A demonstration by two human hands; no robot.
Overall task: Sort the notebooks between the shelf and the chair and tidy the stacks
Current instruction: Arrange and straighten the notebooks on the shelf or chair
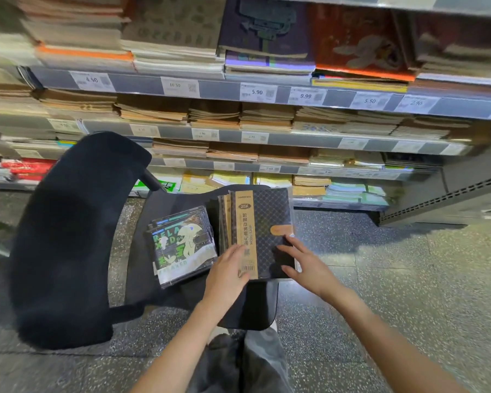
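Two notebook stacks lie on the black chair seat [182, 202]. The right one is a stack of dark patterned notebooks [270, 219] with a tan "25K" band, slightly fanned at its left edge. The left one is a stack of wrapped notebooks [182, 245] with a green and cream "RELAXED" cover. My left hand [227, 276] rests flat on the near left part of the dark stack, fingers straight. My right hand [306, 265] touches that stack's near right edge with spread fingers.
The chair's black backrest [68, 236] stands at the left. Behind the chair rise shelves [267, 92] packed with notebook stacks and price tags. Speckled floor [408, 279] spreads to the right. My dark trouser leg [238, 361] is below the seat.
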